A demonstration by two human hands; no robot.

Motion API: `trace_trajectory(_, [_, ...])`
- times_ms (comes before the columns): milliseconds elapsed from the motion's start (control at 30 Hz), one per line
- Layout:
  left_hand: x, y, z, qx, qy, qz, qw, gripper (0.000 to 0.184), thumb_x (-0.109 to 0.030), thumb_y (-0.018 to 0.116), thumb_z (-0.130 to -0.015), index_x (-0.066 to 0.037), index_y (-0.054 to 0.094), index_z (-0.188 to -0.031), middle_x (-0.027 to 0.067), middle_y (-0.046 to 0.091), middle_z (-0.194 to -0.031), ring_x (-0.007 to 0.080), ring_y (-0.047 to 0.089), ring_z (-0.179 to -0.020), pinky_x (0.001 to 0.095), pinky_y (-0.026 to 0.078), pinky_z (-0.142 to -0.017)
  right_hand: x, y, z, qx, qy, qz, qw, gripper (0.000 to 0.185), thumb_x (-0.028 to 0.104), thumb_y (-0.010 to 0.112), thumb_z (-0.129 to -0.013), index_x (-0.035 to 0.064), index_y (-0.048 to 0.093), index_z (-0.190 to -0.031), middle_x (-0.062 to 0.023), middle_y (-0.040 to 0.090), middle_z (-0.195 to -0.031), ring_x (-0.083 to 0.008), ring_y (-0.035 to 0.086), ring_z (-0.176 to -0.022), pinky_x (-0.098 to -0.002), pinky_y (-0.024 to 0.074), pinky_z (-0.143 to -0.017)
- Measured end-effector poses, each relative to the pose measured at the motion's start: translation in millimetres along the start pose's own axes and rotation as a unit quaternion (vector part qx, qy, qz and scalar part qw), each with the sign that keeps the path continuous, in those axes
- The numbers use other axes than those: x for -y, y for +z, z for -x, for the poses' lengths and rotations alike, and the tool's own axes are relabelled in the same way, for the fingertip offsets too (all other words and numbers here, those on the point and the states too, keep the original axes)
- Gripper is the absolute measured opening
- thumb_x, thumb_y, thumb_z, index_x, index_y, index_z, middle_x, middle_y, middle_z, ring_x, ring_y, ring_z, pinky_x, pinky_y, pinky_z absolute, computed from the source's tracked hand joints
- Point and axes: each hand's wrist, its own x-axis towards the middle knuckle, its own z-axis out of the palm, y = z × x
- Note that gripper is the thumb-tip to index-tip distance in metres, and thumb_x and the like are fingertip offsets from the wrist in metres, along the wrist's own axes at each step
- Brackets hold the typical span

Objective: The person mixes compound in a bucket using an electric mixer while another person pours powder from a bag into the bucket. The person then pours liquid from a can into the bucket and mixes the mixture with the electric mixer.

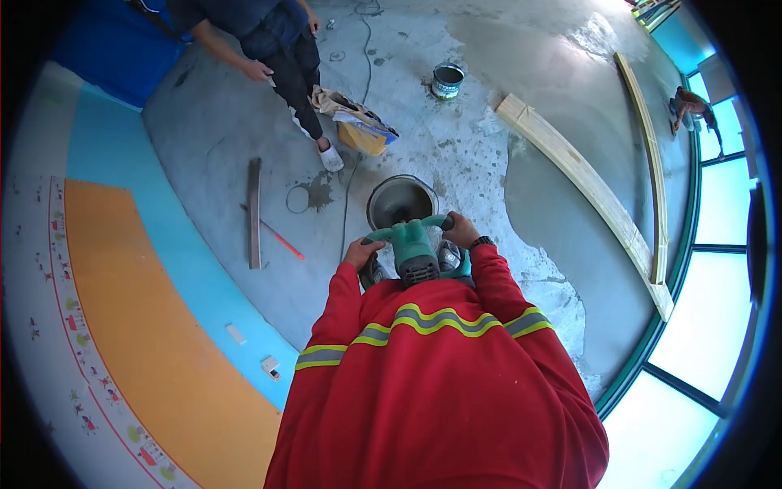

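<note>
Both of my hands grip a green handheld power mixer [412,251] by its two side handles. My left hand [359,252] is wrapped round the left handle, and my right hand [462,230], with a dark band at the wrist, closes on the right one. Just beyond the mixer stands a round bucket [371,209] with grey mix [401,198] inside. The mixer's body hangs at the bucket's near rim; its lower end is hidden from me. My shoes show on either side of the tool.
Ahead on the left stands a person [281,57] beside an opened bag [362,134]. Another bucket [447,81] is farther off. Long wooden boards [586,183] lie across smooth wet screed [562,212] at right, where another person [692,107] crouches. A plank [255,212] and red-handled tool [285,244] lie left.
</note>
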Motion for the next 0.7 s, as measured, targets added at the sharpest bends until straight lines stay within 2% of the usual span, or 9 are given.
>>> trace_trajectory(233, [-6,-2,6,-0.004,-0.015,0.013,1.000,0.037,-0.035,0.078,-0.073,-0.005,0.065,-0.092,0.0029,0.059,-0.069,0.0124,0.054,-0.059,0.0295,0.045,-0.057,10,-2,0,-0.005,0.009,0.002,1.000,0.042,0.019,0.071,-0.062,0.0034,0.060,-0.100,-0.0202,0.066,-0.089,-0.0382,0.064,-0.086,-0.0445,0.0515,-0.077])
trace_trajectory(333, [-3,-2,2,-0.007,0.007,0.005,1.000,0.036,-0.032,0.077,-0.076,-0.003,0.063,-0.093,0.0057,0.059,-0.067,0.0163,0.058,-0.056,0.0315,0.049,-0.054,15,-5,1,-0.011,0.006,0.009,1.000,0.041,0.019,0.070,-0.063,0.0035,0.060,-0.099,-0.0205,0.066,-0.088,-0.0387,0.064,-0.086,-0.0448,0.0517,-0.076])
trace_trajectory(533, [-2,0,-3,0.005,-0.001,0.034,0.999,0.034,-0.031,0.077,-0.075,-0.004,0.063,-0.090,0.0034,0.058,-0.067,0.0130,0.054,-0.056,0.0303,0.045,-0.053,15,-7,2,-0.018,0.010,0.028,0.999,0.040,0.019,0.069,-0.063,0.0034,0.060,-0.098,-0.0206,0.066,-0.088,-0.0397,0.064,-0.085,-0.0455,0.0520,-0.076])
trace_trajectory(700, [-9,4,-1,0.011,-0.004,0.022,1.000,0.035,-0.031,0.076,-0.076,-0.004,0.062,-0.091,0.0046,0.058,-0.067,0.0146,0.056,-0.056,0.0310,0.046,-0.053,14,-10,7,-0.018,0.027,0.025,0.999,0.040,0.019,0.069,-0.062,0.0031,0.060,-0.098,-0.0211,0.066,-0.088,-0.0399,0.064,-0.085,-0.0457,0.0521,-0.076])
